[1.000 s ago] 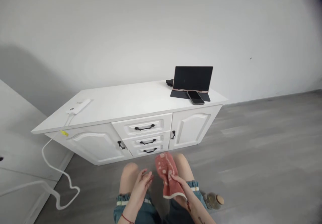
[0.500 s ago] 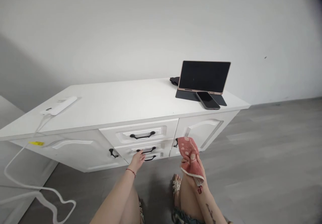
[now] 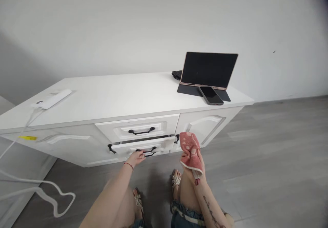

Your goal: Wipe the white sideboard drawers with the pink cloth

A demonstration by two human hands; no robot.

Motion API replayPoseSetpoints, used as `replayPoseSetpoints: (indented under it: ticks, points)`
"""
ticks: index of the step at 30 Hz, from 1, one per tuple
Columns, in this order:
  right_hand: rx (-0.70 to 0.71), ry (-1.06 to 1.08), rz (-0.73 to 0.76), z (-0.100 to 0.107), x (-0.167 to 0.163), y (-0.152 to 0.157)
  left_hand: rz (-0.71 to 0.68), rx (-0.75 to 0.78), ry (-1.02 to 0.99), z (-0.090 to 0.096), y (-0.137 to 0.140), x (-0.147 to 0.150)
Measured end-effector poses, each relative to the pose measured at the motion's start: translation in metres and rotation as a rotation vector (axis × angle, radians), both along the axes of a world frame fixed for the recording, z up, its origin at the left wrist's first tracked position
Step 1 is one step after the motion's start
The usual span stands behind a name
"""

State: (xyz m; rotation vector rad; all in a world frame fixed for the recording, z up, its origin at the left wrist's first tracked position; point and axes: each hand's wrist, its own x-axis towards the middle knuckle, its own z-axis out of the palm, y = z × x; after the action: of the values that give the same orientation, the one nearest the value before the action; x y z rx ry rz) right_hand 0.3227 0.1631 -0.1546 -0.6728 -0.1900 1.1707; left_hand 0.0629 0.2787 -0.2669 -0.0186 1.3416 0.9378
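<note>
My left hand (image 3: 135,157) is closed around the left part of a black drawer handle (image 3: 149,150). That handle belongs to the middle drawer (image 3: 128,148) of a white cabinet, which stands slightly pulled out, with a dark gap along its top edge. Its contents are hidden. In my right hand (image 3: 201,161) is a bunched pink cloth (image 3: 190,149) with pale spots and a white edge, held in front of the right cabinet door. The top drawer (image 3: 164,126) is shut above the pulled one.
On the white cabinet top (image 3: 123,94) stand a tablet (image 3: 208,70) on a dark cover, a phone (image 3: 211,95) and a black folded item (image 3: 176,74). A white power strip (image 3: 55,99) lies at the left, its cable (image 3: 48,200) trailing down. My sandaled feet are below.
The middle drawer has come out a little toward me, with my left hand on its handle. The cloth stays in my right hand. The view has shifted slightly.
</note>
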Motion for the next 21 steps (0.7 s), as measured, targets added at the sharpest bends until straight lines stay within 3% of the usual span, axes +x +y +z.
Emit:
replayPoseSetpoints:
  ticks: [8,15,19,21]
  points:
    - [0.060,0.028,0.086,-0.016,0.021,-0.001,-0.047,-0.127,0.095,0.020,-0.049,0.008]
    - [-0.010,-0.026,-0.002,-0.005,0.028,-0.005,-0.069,-0.172,0.126,0.021,-0.101,0.008]
    - [-0.033,-0.197,0.014,-0.010,0.026,-0.001,-0.104,-0.130,0.104,0.018,-0.131,0.003]
    - [-0.095,-0.421,0.052,-0.020,0.027,-0.005,-0.115,-0.101,0.099,0.014,-0.142,0.003]
